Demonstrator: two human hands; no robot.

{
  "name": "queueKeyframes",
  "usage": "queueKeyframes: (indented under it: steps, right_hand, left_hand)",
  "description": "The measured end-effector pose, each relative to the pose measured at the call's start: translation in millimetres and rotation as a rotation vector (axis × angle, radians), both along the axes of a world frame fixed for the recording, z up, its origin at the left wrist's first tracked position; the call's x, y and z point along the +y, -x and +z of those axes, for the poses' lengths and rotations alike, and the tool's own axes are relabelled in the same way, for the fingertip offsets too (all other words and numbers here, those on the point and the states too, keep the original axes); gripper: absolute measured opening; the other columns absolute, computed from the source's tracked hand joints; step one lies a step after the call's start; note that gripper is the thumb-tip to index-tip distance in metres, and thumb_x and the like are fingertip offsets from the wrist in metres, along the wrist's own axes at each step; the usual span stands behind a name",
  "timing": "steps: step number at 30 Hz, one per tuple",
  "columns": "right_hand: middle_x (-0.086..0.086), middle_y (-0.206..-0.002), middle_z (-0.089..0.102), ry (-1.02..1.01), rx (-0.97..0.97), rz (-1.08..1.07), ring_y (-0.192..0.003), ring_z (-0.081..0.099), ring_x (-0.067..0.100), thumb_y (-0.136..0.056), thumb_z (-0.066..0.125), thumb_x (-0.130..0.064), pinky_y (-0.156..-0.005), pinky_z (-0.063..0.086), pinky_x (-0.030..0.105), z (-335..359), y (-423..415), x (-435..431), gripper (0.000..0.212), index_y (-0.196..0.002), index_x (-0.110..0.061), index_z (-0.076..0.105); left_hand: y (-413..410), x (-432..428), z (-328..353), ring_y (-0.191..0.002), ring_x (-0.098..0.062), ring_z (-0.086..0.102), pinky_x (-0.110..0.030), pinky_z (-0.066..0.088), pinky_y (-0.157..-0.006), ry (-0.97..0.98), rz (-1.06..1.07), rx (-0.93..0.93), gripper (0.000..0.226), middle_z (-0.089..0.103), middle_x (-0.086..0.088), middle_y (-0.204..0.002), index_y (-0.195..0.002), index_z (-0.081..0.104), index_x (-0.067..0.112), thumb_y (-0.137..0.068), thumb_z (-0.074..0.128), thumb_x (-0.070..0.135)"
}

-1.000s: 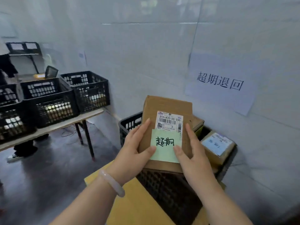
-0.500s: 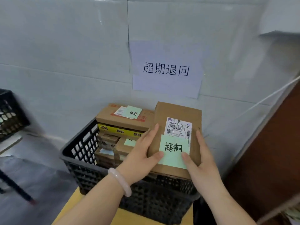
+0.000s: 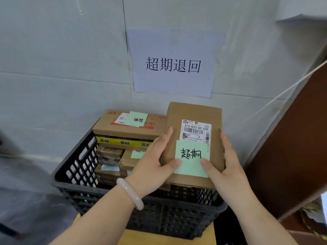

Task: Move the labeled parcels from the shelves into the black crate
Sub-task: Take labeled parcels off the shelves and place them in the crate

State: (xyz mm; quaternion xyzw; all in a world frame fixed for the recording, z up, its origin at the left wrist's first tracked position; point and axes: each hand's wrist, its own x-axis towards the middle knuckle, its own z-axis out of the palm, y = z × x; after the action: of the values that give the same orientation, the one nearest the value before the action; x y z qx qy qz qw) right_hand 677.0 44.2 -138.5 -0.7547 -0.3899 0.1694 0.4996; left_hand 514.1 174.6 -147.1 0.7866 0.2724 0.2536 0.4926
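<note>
Parcel (image 3: 194, 110) sits between the two hands, held over the right part of the black crate (image 3: 77, 165), w/ its near edge just above the crate's near rim. Whether its underside already rests on anything can't be told, since the box itself hides that. Left hand (image 3: 152, 161) grips the left side, fingers laid along the edge & thumb pressed on the top face at the corner of the green note (image 3: 192, 167). Right hand (image 3: 228, 167) mirrors it, fingers curled round the right edge, thumb on the note's other lower corner. Both hands are thus closed on the same box, neither free. Step in hand, by the look of it, is the drop-off: parcel is at the crate but not yet let go. Next move prob. calls for lowering it flat into the space beneath the hands, then lifting both thumbs off w/o peeling the note. R-side fingers will need room vs the crate wall. Left of the left hand, the stack topped by a red-printed box (image 3: 106, 128) looks to stand above the rim, so the parcel should go down beside it, not onto its edge. Orientation: long axis runs away from the person, from the wrists toward the wall, broad labelled face up & tipped a bit toward the camera. Shipping label (image 3: 195, 131) lies beyond the thumbs & reads upright to the wearer, so the parcel's top end points at the wall, below the paper sign (image 3: 173, 64).
</note>
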Motion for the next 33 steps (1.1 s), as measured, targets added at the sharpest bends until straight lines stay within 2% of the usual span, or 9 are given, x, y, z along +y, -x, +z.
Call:
queueKeyframes:
  steps: [3,6,8,11,14,19,25,29,33]
  right_hand:
    - [-0.023,-0.146,0.038,0.038,0.037,0.025,-0.129,0.043,0.003,-0.086,0.069,-0.037,-0.108,0.042,0.038,9,2,6,0.084,-0.146,-0.055,0.015]
    - [-0.021,-0.141,0.043,0.063,0.056,0.027,-0.123,0.049,0.005,-0.086,0.069,-0.038,-0.103,0.046,0.036,14,8,8,0.083,-0.146,-0.056,0.016]
    - [-0.022,-0.139,0.044,0.072,0.066,0.03,-0.12,0.051,0.005,-0.086,0.069,-0.037,-0.098,0.049,0.031,19,10,8,0.081,-0.145,-0.056,0.017]
    - [-0.024,-0.134,0.046,0.084,0.132,0.051,-0.113,0.055,0.004,-0.088,0.066,-0.039,-0.087,0.049,0.022,28,13,3,0.075,-0.143,-0.059,0.019]
    - [-0.022,-0.139,0.043,0.147,0.136,0.078,-0.116,0.051,0.004,-0.088,0.064,-0.044,-0.097,0.046,0.029,35,10,-3,0.072,-0.141,-0.063,0.019]
    - [-0.022,-0.146,0.034,0.302,0.097,0.138,-0.122,0.048,0.007,-0.087,0.063,-0.049,-0.103,0.044,0.035,41,11,-9,0.076,-0.14,-0.067,0.012]
    - [-0.025,-0.137,0.04,0.229,0.105,0.089,-0.117,0.048,0.002,-0.086,0.067,-0.041,-0.094,0.045,0.028,39,14,-8,0.08,-0.144,-0.06,0.014]
    - [-0.029,-0.113,0.05,0.053,0.326,0.018,-0.1,0.06,0.003,-0.086,0.069,-0.035,-0.076,0.051,0.027,31,9,-1,0.082,-0.145,-0.054,0.016]
    - [-0.009,-0.113,0.07,-0.021,0.605,-0.012,-0.101,0.068,0.015,-0.089,0.065,-0.033,-0.091,0.053,0.044,21,2,8,0.056,-0.14,-0.036,0.043]
  left_hand:
    - [4,5,6,-0.131,0.006,0.036,-0.015,0.04,-0.104,0.05,0.008,0.021,0.078,0.032,0.04,-0.132,-0.138,0.013,0.063,-0.093,0.065,0.028]
    - [8,10,12,-0.116,0.011,0.046,0.002,0.041,-0.079,0.119,0.015,0.051,0.077,0.04,0.03,-0.135,-0.144,0.019,0.057,-0.092,0.066,0.025]
    - [12,16,22,-0.108,0.016,0.049,0.0,0.043,-0.077,0.157,0.002,0.057,0.076,0.043,0.029,-0.14,-0.144,0.023,0.059,-0.091,0.067,0.027]
    - [19,21,37,-0.117,0.006,0.052,-0.02,0.046,-0.1,0.125,-0.013,0.116,0.073,0.044,0.031,-0.14,-0.14,0.024,0.067,-0.089,0.068,0.039]
    - [24,20,48,-0.127,-0.004,0.048,-0.036,0.045,-0.107,0.065,-0.041,0.193,0.073,0.04,0.03,-0.143,-0.139,0.021,0.069,-0.086,0.067,0.049]
    - [27,15,45,-0.133,0.003,0.04,-0.032,0.037,-0.113,0.041,-0.073,0.23,0.074,0.035,0.036,-0.145,-0.142,0.022,0.065,-0.085,0.067,0.051]
    - [25,23,41,-0.132,0.001,0.042,-0.034,0.038,-0.113,0.068,-0.074,0.208,0.074,0.036,0.037,-0.144,-0.14,0.024,0.067,-0.085,0.069,0.048]
    - [29,32,35,-0.13,0.001,0.047,-0.035,0.041,-0.111,0.103,-0.074,0.155,0.074,0.042,0.039,-0.139,-0.133,0.03,0.072,-0.082,0.074,0.041]
    - [25,33,36,-0.127,0.007,0.046,-0.021,0.04,-0.105,0.07,-0.094,0.132,0.082,0.041,0.041,-0.138,-0.131,0.026,0.074,-0.083,0.077,0.032]
